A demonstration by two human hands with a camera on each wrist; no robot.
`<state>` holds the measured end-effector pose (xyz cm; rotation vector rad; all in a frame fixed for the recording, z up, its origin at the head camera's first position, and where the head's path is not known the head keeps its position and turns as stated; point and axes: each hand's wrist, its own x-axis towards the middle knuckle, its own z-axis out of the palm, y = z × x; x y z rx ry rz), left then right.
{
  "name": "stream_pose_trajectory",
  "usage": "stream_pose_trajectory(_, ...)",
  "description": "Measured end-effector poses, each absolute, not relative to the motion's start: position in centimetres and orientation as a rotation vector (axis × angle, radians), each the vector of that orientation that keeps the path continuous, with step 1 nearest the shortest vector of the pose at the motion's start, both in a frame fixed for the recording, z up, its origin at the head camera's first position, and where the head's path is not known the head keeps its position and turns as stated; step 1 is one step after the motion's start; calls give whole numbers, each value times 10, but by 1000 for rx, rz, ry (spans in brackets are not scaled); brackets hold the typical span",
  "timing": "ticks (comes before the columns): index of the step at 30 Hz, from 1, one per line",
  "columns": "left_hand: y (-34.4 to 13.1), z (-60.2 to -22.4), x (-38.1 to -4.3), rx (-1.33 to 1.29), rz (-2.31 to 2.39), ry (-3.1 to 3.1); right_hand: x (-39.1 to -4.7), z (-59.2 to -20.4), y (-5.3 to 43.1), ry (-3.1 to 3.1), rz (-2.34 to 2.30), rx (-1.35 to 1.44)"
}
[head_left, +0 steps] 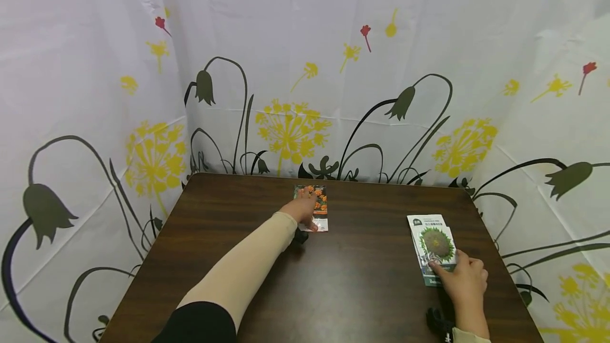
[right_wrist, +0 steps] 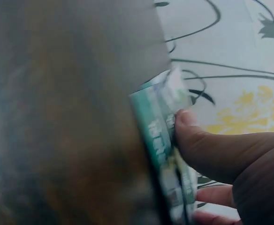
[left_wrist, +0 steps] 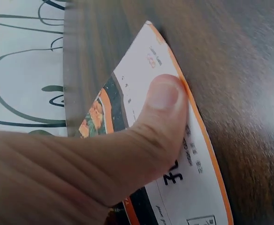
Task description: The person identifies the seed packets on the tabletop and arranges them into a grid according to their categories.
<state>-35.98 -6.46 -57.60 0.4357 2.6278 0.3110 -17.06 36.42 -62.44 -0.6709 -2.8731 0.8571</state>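
Observation:
At the far side of the table lies a seed packet with orange flowers, its lower part white with an orange edge. My left hand rests over it, fingers stretched across its picture; in the left wrist view the thumb presses on the white part. On the right side, my right hand pinches a small stack of white and green seed packets, the top one showing a round green flower head. The right wrist view shows the thumb on the face of these packets and fingers behind their edge.
Both hands work over a dark brown wooden table. A white curtain printed with grey bell flowers and yellow blooms hangs close behind its back edge and along both sides.

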Motion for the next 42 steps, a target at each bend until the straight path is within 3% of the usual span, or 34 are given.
stream_pose_trajectory(42, -72, -578, -365, 455, 337, 2592, -168, -625, 358, -2590, 960, -825)
